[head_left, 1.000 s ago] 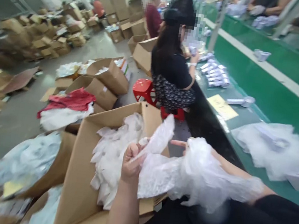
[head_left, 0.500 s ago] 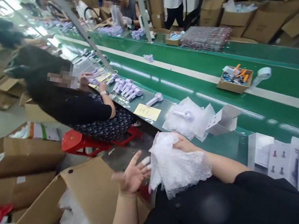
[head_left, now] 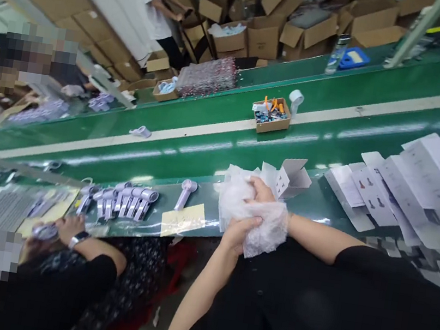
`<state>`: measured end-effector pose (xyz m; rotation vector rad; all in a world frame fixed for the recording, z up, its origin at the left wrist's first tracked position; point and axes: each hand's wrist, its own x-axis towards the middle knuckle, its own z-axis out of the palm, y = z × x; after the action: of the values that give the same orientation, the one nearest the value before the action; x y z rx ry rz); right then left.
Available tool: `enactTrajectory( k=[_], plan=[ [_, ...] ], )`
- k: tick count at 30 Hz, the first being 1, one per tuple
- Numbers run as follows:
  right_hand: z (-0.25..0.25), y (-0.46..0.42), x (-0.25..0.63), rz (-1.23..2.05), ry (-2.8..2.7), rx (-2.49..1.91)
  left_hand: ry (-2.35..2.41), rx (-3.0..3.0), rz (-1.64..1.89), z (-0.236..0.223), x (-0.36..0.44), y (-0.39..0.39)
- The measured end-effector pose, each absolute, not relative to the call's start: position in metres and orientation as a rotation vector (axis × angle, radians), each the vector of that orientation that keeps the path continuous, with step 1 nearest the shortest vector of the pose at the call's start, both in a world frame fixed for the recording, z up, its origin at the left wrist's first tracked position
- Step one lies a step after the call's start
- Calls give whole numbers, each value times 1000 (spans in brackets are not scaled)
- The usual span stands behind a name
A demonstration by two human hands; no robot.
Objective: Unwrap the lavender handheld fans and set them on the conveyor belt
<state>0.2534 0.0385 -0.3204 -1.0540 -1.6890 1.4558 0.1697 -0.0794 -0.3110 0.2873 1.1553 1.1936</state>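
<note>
Both my hands close on a bundle of white bubble-wrap bags (head_left: 239, 204) at the near edge of the green workbench (head_left: 314, 201). My left hand (head_left: 239, 232) grips the bundle from below, fingers curled into it. My right hand (head_left: 260, 190) presses on it from above, and more of the wrap hangs over my right wrist. A small open white carton (head_left: 290, 178) lies just behind the bundle. A white handheld fan (head_left: 185, 193) and a yellow paper slip (head_left: 182, 219) lie to the left of my hands.
A row of several handheld fans (head_left: 124, 200) lies in front of a seated co-worker (head_left: 63, 274) at lower left. Flat white cartons and leaflets (head_left: 407, 187) spread at right. A green conveyor belt (head_left: 206, 146) carries a small parts box (head_left: 271, 116). Cardboard boxes (head_left: 264, 34) pile beyond.
My view swung from the floor boxes to the workbench. My left hand, open half a second ago, has closed on the bubble wrap, and both hands have carried the bundle to the bench edge.
</note>
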Motion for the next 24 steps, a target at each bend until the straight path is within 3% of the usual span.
enactTrajectory(
  k=[3, 6, 9, 14, 19, 24],
  plan=[
    [-330, 54, 235, 1659, -1190, -1274, 1121, 287, 1125, -321, 143, -50],
    [-323, 60, 231, 1617, -977, -1252, 1091, 371, 1039, -326, 121, -27],
    [-299, 55, 259, 1372, -1204, -1191, 1151, 411, 984, -327, 106, -3],
    [-287, 58, 346, 536, -1721, -1536, 1194, 413, 885, -339, 114, 47],
    [-333, 92, 391, 755, -2356, -1802, 1279, 508, 719, -371, 159, 84],
    [-328, 104, 436, 525, -2435, -2101, 1471, 594, 643, -404, 193, 86]
  ],
)
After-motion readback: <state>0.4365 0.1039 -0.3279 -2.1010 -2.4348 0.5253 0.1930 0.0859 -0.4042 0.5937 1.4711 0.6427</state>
